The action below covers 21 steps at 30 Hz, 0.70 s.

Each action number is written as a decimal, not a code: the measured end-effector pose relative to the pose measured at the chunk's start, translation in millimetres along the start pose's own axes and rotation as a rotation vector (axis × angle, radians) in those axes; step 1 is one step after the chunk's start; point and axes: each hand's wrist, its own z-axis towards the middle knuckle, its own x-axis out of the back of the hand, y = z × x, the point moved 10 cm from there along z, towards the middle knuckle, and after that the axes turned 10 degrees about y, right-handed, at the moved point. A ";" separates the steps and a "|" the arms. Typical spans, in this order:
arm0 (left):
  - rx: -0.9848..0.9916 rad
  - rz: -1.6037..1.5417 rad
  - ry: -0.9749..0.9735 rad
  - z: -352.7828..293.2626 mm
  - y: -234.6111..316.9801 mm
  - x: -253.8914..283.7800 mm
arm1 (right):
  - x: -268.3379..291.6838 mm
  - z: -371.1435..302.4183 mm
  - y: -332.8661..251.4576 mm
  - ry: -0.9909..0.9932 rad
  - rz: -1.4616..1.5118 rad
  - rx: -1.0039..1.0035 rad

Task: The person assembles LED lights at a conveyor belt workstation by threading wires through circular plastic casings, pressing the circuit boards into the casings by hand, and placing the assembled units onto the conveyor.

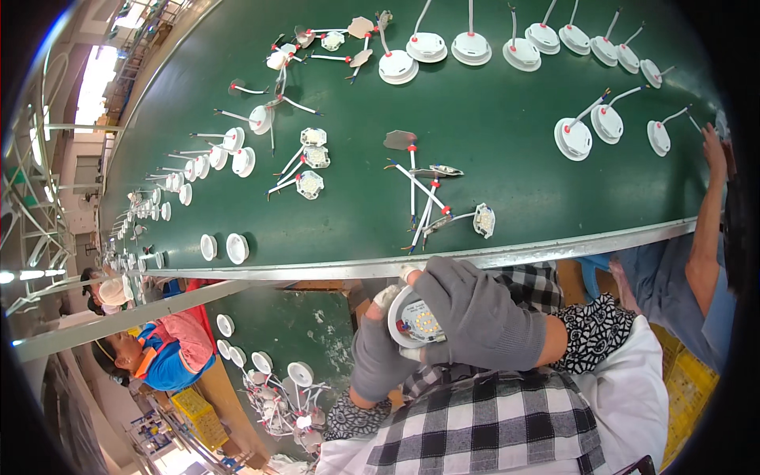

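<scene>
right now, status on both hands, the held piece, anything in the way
Left hand and right hand, grey-gloved, closed on round white lamp housing. Yellow-dotted LED board visible inside. Nearest obstacle: silver metal table edge directly ahead.

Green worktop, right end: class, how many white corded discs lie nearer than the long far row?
3: the leftmost disc, the middle disc close beside it, and the rightmost disc near a co-worker's hand. That hand might hide another.
</scene>
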 end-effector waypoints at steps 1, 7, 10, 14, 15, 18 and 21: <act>0.158 -0.161 -0.086 -3.0 -17.8 -4.8 | 1.3 -0.8 1.0 0.001 0.001 -0.008; 0.195 -0.144 -0.383 -0.7 -21.1 -0.8 | 3.5 -2.0 -4.2 -0.006 -0.071 0.059; 0.225 -0.271 -0.397 -8.9 -29.4 -2.9 | 3.7 -0.1 -8.4 -0.026 -0.079 0.070; 0.225 -0.543 -0.390 -15.7 -45.3 -5.2 | -0.8 0.8 -7.4 -0.049 -0.087 0.057; 0.227 -0.543 -0.394 -16.8 -50.7 -5.7 | 1.1 1.4 -10.2 -0.024 -0.113 0.080; 0.312 -0.631 -0.406 -22.4 -75.9 -4.9 | -8.8 -0.9 -9.1 -0.106 -0.124 0.045; 0.367 -0.707 -0.548 -31.4 -93.8 -14.2 | -14.1 -5.2 -3.2 -0.118 -0.061 -0.003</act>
